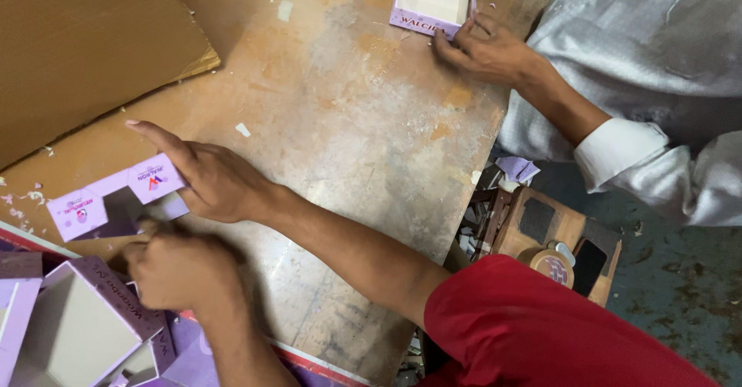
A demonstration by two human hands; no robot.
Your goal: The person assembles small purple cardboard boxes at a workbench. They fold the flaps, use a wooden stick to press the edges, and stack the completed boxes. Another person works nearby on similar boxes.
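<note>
My right hand (212,180) reaches in from a red sleeve and pinches a partly folded lilac carton (108,200) on the worn wooden table (355,132), index finger stretched out over its top edge. My left hand (179,269) is blurred, with its fingers curled at the carton's lower flap. Just below it lies an open lilac box (81,321) with a pale inside.
A large brown cardboard sheet (85,47) covers the far left. A co-worker in a pale shirt rests a hand (483,47) on another open lilac box (433,0). A tape roll (553,267) sits on a wooden stand beside the table's edge. Paper scraps lie about.
</note>
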